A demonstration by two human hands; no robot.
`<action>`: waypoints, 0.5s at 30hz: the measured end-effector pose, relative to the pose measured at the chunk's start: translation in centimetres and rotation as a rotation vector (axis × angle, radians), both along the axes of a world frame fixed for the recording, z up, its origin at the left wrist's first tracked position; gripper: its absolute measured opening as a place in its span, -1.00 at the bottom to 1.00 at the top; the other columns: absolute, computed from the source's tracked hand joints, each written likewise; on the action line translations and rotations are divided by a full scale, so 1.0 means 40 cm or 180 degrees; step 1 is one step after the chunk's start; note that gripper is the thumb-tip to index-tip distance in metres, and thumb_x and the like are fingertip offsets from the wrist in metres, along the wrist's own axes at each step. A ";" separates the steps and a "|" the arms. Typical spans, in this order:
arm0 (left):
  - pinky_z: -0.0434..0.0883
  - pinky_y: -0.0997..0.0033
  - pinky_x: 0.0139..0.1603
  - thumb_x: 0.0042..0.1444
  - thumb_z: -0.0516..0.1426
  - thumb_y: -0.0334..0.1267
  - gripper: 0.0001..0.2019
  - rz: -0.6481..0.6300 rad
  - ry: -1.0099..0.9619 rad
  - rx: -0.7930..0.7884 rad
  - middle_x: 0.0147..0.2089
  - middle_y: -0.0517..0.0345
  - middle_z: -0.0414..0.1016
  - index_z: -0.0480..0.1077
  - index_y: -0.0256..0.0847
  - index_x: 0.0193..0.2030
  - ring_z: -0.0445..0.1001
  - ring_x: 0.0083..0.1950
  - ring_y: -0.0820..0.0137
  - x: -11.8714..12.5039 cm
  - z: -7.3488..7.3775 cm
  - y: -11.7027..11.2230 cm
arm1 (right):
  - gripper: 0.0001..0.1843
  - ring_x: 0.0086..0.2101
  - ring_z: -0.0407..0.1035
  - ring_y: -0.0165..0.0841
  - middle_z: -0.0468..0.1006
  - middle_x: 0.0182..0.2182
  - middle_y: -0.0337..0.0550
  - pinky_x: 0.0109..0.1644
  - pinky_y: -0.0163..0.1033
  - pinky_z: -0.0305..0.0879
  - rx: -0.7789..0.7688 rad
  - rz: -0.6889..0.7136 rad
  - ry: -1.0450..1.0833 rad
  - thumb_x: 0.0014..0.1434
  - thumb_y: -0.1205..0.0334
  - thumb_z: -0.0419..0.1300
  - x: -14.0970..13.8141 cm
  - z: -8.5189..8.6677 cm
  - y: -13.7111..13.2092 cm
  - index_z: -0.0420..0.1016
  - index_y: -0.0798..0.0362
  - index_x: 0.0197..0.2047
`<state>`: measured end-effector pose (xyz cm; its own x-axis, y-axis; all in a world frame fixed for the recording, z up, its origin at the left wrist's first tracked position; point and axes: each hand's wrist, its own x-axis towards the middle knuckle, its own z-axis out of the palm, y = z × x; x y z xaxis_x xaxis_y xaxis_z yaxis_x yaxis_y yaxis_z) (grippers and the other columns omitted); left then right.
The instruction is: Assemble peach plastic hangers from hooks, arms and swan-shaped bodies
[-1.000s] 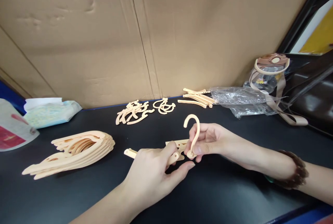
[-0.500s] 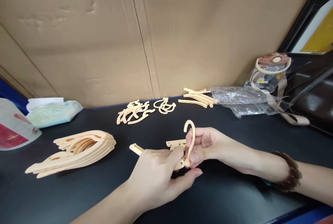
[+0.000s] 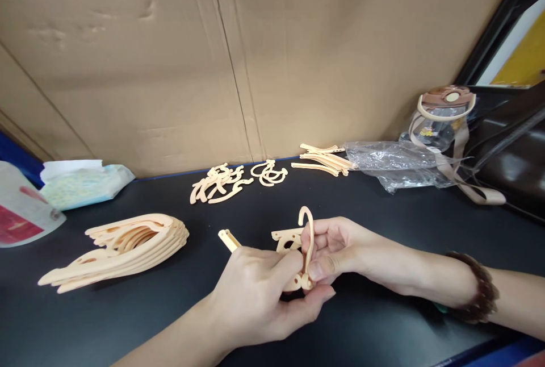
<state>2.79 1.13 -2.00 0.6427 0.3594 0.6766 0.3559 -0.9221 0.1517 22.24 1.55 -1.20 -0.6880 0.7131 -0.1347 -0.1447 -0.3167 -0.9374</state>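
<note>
R hand (image 3: 340, 247) pinches cream plastic hook (image 3: 310, 242), lower vs b4, against cream holed plastic bar (image 3: 293, 283) L hand (image 3: 259, 290) clasps; black desk (image 3: 383, 321) edge lwr R, well apart.

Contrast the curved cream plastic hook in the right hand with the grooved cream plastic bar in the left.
The hook is held roughly upright; the bar slants. The hook ends in a crook; the bar's exposed end is blunt. The hook is mostly visible; the left hand covers much of the bar. Both are cream.
</note>
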 end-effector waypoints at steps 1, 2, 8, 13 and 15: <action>0.12 0.52 -0.68 0.13 0.16 -0.36 -0.79 -0.0012 -0.0022 0.0019 -0.65 0.38 0.24 0.21 -0.22 -0.47 0.21 -0.69 0.59 0.000 0.001 0.000 | -0.81 -0.27 0.43 -0.45 0.54 -0.29 -0.17 -0.11 -0.29 0.34 0.0004 0.0019 -0.0002 0.09 0.35 0.35 0.000 0.001 0.000 0.45 0.14 -0.23; 0.12 0.52 -0.68 0.13 0.16 -0.37 -0.80 -0.0024 -0.0036 0.0037 -0.65 0.38 0.24 0.22 -0.22 -0.46 0.21 -0.69 0.58 0.001 0.001 0.000 | -0.81 -0.26 0.42 -0.45 0.54 -0.28 -0.17 -0.10 -0.28 0.34 0.0009 0.0034 0.0009 0.09 0.34 0.34 0.000 0.001 0.000 0.45 0.14 -0.22; 0.17 0.47 -0.70 0.15 0.12 -0.35 -0.83 -0.0042 0.0122 0.0375 -0.63 0.29 0.36 0.24 -0.21 -0.44 0.31 -0.69 0.50 0.003 -0.001 0.000 | -0.78 -0.28 0.46 -0.42 0.55 -0.34 -0.17 -0.13 -0.28 0.34 0.0144 0.0020 -0.0057 0.05 0.37 0.35 -0.007 0.002 -0.007 0.47 0.16 -0.20; 0.22 0.40 -0.75 0.17 0.11 -0.28 -0.89 0.0410 0.0595 0.0515 -0.62 0.28 0.42 0.32 -0.30 -0.27 0.36 -0.71 0.40 0.006 -0.010 -0.004 | -0.72 -0.35 0.43 -0.43 0.52 -0.38 -0.22 -0.18 -0.30 0.35 0.0537 -0.0455 -0.0204 -0.01 0.28 0.41 -0.019 -0.009 -0.013 0.46 0.16 -0.24; 0.28 0.38 -0.74 0.15 0.12 -0.29 -0.82 0.0643 0.0806 0.0418 -0.63 0.32 0.41 0.32 -0.35 -0.15 0.36 -0.72 0.37 0.010 -0.009 -0.009 | -0.71 -0.36 0.41 -0.44 0.50 -0.39 -0.24 -0.20 -0.32 0.36 0.0636 -0.0627 -0.0256 -0.03 0.27 0.42 -0.023 -0.012 -0.013 0.45 0.15 -0.26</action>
